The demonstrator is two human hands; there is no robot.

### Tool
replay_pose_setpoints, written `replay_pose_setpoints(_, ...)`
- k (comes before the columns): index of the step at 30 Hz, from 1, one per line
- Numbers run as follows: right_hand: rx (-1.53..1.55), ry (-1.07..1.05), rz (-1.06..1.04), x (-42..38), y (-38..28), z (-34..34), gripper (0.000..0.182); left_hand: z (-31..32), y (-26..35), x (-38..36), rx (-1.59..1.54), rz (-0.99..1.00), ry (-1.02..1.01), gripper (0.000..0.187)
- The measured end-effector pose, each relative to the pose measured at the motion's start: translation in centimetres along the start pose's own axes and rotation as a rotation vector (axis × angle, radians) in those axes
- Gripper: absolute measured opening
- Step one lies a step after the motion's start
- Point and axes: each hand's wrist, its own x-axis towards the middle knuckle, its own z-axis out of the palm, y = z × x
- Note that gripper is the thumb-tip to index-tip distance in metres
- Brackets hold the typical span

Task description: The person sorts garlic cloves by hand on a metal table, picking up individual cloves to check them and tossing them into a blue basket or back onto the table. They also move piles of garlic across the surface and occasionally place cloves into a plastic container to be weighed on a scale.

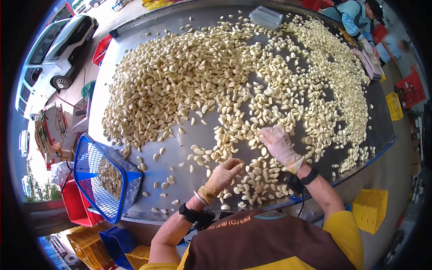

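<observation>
Peeled garlic cloves (180, 67) lie heaped and scattered over a metal table (175, 148). My left hand (224, 174), in a thin glove, is near the table's front edge with thumb and fingers drawn together; whether something is between them is too small to tell. To its right, my right hand (280, 145), also gloved, rests over the cloves with its fingers pointing down and left; its fingertips are partly lost among the cloves. A blue basket (130, 180) with cloves in it stands tilted at the table's left corner.
A clear plastic box (266, 18) sits at the far edge. Another person (351, 18) works at the far right beside a pale box (370, 65). Yellow crates (370, 209), red crates (75, 202) and a white vehicle (56, 54) surround the table.
</observation>
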Motion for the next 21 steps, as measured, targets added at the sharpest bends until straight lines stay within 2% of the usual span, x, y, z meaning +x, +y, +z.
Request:
replay_pose_setpoints(1, 0.032, -0.263, -0.004, -0.6, -2.5, -0.9, 0.021, 0.6, -0.4, -0.1, 0.111, 0.061, 0.079, 0.038)
replay_pose_setpoints(2, -0.085, -0.153, -0.297, -1.4, -5.2, -1.3, 0.022, 1.2, -0.3, -0.4, 0.097, 0.057, 0.072, 0.036)
replay_pose_setpoints(3, 0.0, -0.135, -0.341, -2.2, -7.2, -1.5, 0.024, 1.4, -0.9, -0.2, 0.111, 0.082, 0.075, 0.036)
replay_pose_setpoints(4, -0.108, -0.24, -0.247, -3.2, -8.2, -1.0, 0.028, 1.5, -1.2, -0.1, 0.126, 0.112, 0.079, 0.036)
replay_pose_setpoints(5, -0.022, -0.209, -0.219, -3.6, -8.1, -0.8, 0.031, 1.5, -1.3, -0.1, 0.122, 0.118, 0.084, 0.036)
replay_pose_setpoints(7, 0.074, -0.18, -0.203, -3.4, -8.2, -0.8, 0.034, 1.0, -1.1, -0.8, -0.123, -0.017, 0.014, 0.034)
replay_pose_setpoints(9, 0.36, -0.258, -0.143, -3.3, -9.0, -1.3, 0.039, 0.1, -1.7, -1.3, -0.139, -0.013, 0.012, 0.032)
replay_pose_setpoints(10, 0.512, -0.427, -0.037, -2.2, -9.2, -2.0, 0.043, -0.4, -2.1, -1.4, -0.152, -0.005, -0.008, 0.031)
replay_pose_setpoints(12, 0.873, -0.388, 0.232, 0.7, -8.8, -1.3, 0.039, -2.4, -3.0, -1.8, -0.248, 0.012, -0.086, 0.03)
replay_pose_setpoints(14, 0.124, 0.061, -0.232, 3.9, -6.6, 1.8, 0.034, -3.8, -2.5, -2.6, -0.602, -0.02, -0.091, 0.028)
replay_pose_setpoints(15, -0.042, 0.084, -0.308, 5.0, -6.1, 3.3, 0.032, -4.0, -1.6, -3.4, -0.667, -0.022, -0.062, 0.026)
replay_pose_setpoints(16, -0.208, 0.11, -0.387, 5.9, -5.8, 4.7, 0.03, -5.0, -3.2, -2.7, -0.772, 0.083, -0.168, 0.025)
replay_pose_setpoints(17, -0.279, 0.003, -0.377, 6.4, -5.0, 6.1, 0.027, -5.3, -3.4, -2.6, -0.752, 0.103, -0.134, 0.026)
replay_pose_setpoints(19, -0.204, 0.053, -0.314, 7.0, -4.5, 6.4, 0.015, -5.3, -2.5, -3.0, -0.737, 0.139, -0.09, 0.027)
replay_pose_setpoints(21, -0.03, 0.136, -0.276, 6.6, -4.5, 5.6, 0.015, -4.7, -2.0, -3.6, -0.847, 0.127, -0.088, 0.031)
